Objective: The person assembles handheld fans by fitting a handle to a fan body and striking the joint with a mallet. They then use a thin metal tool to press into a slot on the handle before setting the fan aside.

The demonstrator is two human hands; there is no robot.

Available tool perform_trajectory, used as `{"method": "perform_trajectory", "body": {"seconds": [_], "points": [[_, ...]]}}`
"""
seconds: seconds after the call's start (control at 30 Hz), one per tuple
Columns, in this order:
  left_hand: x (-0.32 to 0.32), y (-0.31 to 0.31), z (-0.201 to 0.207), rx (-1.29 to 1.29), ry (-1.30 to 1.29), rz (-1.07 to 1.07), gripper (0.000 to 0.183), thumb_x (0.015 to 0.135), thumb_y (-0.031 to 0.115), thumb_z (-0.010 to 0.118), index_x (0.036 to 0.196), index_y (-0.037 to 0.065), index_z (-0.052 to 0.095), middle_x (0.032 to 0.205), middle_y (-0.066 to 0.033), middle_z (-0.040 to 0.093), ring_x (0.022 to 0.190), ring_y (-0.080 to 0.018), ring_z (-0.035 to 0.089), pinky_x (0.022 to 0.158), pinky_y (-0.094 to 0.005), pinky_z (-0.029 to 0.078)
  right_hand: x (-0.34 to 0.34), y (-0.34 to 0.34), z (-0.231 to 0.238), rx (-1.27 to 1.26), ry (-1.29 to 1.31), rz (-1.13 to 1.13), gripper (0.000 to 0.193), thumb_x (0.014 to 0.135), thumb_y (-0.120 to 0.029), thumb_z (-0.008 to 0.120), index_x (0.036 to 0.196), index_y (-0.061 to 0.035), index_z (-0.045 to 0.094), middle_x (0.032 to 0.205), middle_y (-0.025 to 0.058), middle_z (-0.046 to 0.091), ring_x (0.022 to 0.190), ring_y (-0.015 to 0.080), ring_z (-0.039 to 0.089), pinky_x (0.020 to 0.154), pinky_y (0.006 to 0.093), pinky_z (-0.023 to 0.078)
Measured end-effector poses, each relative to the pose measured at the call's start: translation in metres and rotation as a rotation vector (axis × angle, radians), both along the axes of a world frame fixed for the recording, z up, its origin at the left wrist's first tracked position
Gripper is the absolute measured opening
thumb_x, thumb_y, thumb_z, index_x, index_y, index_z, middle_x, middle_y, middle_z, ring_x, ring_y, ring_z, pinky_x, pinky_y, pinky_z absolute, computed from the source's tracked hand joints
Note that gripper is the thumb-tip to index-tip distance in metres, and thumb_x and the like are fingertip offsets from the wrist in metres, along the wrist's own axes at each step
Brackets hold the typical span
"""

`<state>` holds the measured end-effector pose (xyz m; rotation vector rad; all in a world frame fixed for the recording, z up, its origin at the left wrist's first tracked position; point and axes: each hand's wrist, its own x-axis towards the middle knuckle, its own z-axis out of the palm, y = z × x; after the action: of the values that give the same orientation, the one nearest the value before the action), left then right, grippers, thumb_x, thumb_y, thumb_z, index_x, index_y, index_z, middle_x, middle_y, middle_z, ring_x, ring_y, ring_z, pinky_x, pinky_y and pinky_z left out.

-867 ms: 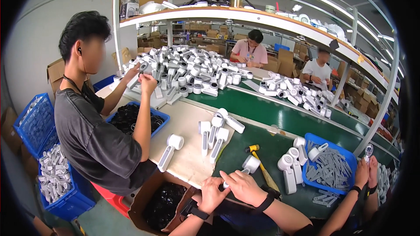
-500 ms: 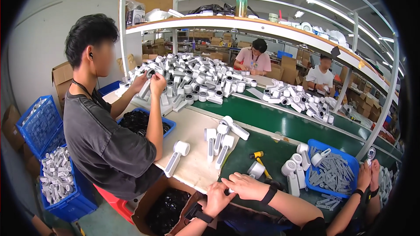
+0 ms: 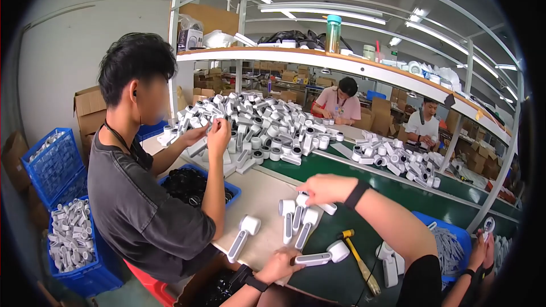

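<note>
My left hand (image 3: pixel 281 265) grips the handle end of a white handheld device (image 3: pixel 313 259) with a grey strip and a round head. It lies low over the table's front edge, its head pointing right. Farther off, my right hand (image 3: pixel 327 189) reaches over a small group of similar devices (image 3: pixel 306 228). Its fingers curl down on the round head of the rearmost one (image 3: pixel 329 208); the fingertips are partly hidden. Another device (image 3: pixel 244 237) lies alone to the left of this group. A mallet (image 3: pixel 359 257) with a yellow handle rests on the green surface right of my left hand.
A co-worker (image 3: pixel 142 193) sits at left, handling a part beside a blue tray of black rings (image 3: pixel 232 193). Behind is a large heap of white devices (image 3: pixel 250 125). A blue bin of grey strips (image 3: pixel 463 244) and another person's hands (image 3: pixel 482 253) are at right. An overhead shelf (image 3: pixel 284 51) crosses above.
My hands have parted. The right has moved up and forward to the group of devices; the left now holds one device by itself. The view has shifted slightly.
</note>
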<state>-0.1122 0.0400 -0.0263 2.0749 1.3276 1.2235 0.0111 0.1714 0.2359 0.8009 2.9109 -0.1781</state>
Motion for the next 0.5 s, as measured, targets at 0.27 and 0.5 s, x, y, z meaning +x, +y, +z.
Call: {"method": "perform_trajectory", "body": {"seconds": [0.27, 0.5], "points": [[-0.005, 0.000, 0.006, 0.017, -0.096, -0.051, 0.026, 0.082, 0.024, 0.077, 0.096, 0.005, 0.066, 0.088, -0.0136, 0.065, 0.087, -0.0359, 0.063, 0.078, -0.0434, 0.051, -0.106, 0.184, 0.064, 0.153, 0.487, -0.019, 0.065, 0.077, -0.025, 0.078, 0.134, -0.0004, 0.059, 0.096, 0.0150, 0.068, 0.082, 0.0222, 0.064, 0.077, 0.0337, 0.052], [-0.013, -0.002, 0.025, -0.016, -0.144, -0.050, 0.024, 0.076, 0.014, 0.079, 0.094, 0.007, 0.065, 0.092, -0.0131, 0.066, 0.091, -0.0364, 0.064, 0.084, -0.0450, 0.050, -0.200, 0.317, 0.062, 0.069, 0.846, -0.098, 0.069, 0.072, -0.023, 0.082, 0.135, -0.0039, 0.060, 0.129, 0.0261, 0.062, 0.123, 0.0323, 0.059, 0.105, 0.0364, 0.044]]}}
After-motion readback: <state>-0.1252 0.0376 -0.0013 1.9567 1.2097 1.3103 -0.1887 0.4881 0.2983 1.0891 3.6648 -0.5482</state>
